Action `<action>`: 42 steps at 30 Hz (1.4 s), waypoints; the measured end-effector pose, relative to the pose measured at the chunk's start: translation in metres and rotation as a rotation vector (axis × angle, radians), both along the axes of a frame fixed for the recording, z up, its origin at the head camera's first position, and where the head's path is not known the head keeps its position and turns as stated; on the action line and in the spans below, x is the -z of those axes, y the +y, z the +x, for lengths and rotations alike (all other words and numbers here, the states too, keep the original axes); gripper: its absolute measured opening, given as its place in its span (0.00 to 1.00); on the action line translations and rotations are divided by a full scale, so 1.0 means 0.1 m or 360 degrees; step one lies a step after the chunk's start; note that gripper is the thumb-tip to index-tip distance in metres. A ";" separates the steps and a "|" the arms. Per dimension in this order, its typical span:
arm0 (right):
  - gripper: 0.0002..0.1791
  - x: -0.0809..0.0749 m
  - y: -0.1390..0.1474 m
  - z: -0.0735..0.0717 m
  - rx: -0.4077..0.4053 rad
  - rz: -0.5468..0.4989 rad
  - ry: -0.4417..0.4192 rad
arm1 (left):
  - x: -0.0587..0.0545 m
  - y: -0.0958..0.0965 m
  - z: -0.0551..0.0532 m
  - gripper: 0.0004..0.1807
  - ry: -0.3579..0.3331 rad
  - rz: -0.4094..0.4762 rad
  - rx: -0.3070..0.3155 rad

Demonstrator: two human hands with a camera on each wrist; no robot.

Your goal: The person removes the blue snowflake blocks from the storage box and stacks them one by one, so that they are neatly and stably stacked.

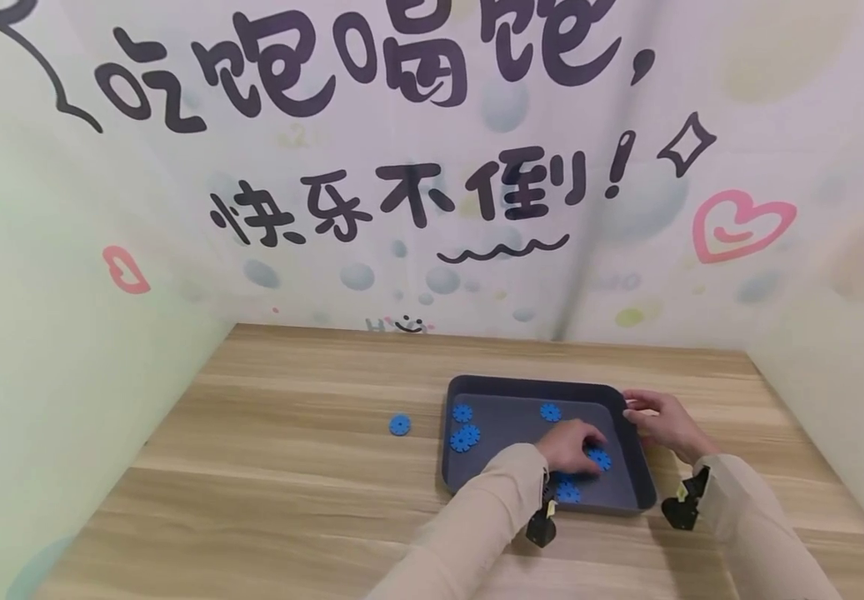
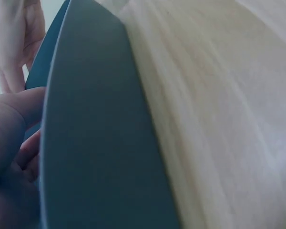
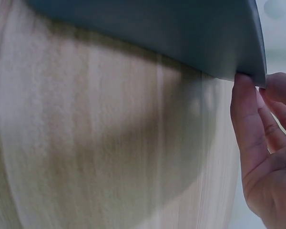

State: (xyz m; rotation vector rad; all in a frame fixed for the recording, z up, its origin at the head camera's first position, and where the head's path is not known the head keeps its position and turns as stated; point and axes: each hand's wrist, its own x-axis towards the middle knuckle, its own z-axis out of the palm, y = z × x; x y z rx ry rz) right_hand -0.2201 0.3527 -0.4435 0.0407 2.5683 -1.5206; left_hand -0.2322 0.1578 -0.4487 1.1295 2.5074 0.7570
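The blue slotted disc (image 1: 598, 458) lies in the tray (image 1: 510, 417), toward its right wall, directly at the fingertips of the left hand (image 1: 570, 446). Those fingers are bent over the disc; whether they grip it, I cannot tell. The right hand (image 1: 667, 421) pinches the tray's far right corner.

Also in the tray: a far disc (image 1: 550, 412) near its back wall, a cluster (image 1: 465, 433) along its left wall with two pieces overlapping, and a near disc (image 1: 568, 492) by its front wall. One stray disc (image 1: 400, 425) rests on the counter (image 1: 289, 492), outside the tray's left wall.

Risks, in my judgement: a thin, flat disc may slip from the fingertips; a tug at the corner could shift the tray and slide its contents.

Obscured: the left hand covers part of the tray's floor, so the disc count is uncertain; the tray's wall blocks the left wrist view.
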 end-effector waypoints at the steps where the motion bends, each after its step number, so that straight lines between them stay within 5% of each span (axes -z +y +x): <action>1: 0.24 0.00 0.00 0.01 -0.0005 0.0004 0.0003 | 0.00 0.02 0.01 0.21 0.0027 -0.0016 0.0001; 9: 0.24 0.02 0.05 0.09 -0.0011 0.0019 -0.0006 | 0.06 0.11 0.11 0.21 0.0150 -0.0115 -0.0036; 27: 0.24 0.01 0.02 0.04 -0.0003 -0.0010 0.0019 | 0.04 0.08 0.07 0.15 0.0030 -0.0107 -0.0024; 42: 0.24 -0.01 -0.02 0.03 0.0029 -0.0008 -0.0030 | 0.07 -0.12 -0.06 0.17 -0.0085 0.0109 -0.0064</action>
